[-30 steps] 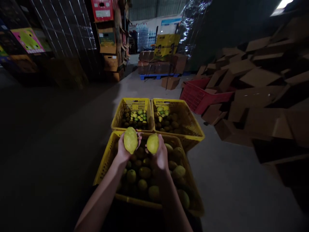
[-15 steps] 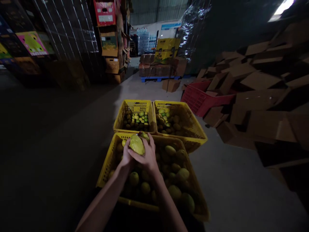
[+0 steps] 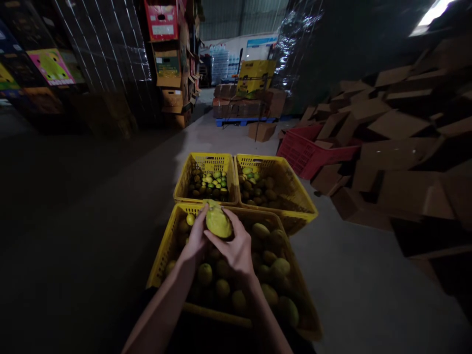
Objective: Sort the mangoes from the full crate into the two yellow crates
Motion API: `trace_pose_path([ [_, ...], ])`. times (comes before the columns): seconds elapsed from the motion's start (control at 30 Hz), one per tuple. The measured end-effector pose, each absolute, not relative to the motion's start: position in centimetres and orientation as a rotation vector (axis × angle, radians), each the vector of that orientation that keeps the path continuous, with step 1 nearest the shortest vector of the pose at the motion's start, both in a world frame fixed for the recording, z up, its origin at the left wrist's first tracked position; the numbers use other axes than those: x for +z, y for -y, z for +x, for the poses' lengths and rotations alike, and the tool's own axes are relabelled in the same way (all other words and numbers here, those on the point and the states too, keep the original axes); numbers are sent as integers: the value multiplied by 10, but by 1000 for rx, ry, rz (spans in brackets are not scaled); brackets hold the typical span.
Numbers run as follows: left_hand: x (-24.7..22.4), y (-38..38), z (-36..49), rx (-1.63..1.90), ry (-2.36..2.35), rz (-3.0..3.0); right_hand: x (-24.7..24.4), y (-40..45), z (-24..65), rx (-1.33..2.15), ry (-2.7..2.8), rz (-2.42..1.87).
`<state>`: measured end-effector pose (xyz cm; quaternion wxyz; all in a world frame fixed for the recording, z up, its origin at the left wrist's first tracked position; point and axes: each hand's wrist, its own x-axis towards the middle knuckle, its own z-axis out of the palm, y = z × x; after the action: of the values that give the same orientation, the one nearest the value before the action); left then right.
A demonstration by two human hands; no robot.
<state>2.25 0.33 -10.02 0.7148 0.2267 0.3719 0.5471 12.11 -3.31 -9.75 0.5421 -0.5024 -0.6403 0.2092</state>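
A lumpy yellow-green fruit (image 3: 219, 222), lemon-like in shape, is held up between both hands above the near yellow crate (image 3: 161, 255). My left hand (image 3: 198, 235) presses on its left side with the fingers mostly hidden behind it. Around the right and lower side curls my right hand (image 3: 236, 244), its thumb across the front. Beneath the hands, the crate holds several loose fruits, among them a round green one (image 3: 205, 273) and a larger oval one (image 3: 280, 268).
Beyond stand two more yellow crates with smaller fruits, a left one (image 3: 179, 182) and a right one (image 3: 300, 196). A red crate (image 3: 306, 152) and heaped cardboard boxes (image 3: 398, 147) lie to the right. Stacked cartons (image 3: 167, 69) and a loaded blue pallet (image 3: 236, 121) are farther back.
Both hands have shifted slightly right with the fruit, which has been turned so its knobby end points up and away. The right hand's grip has moved lower around it.
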Motion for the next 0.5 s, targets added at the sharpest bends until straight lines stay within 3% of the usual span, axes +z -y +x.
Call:
trace_pose_path([
  [0.23,-91,-16,19,1310,-701,246,-99,28,143,508,1221,-1232],
  [0.5,-88,-17,26,1351,-753,239,-102,25,144,477,1238,-1258],
])
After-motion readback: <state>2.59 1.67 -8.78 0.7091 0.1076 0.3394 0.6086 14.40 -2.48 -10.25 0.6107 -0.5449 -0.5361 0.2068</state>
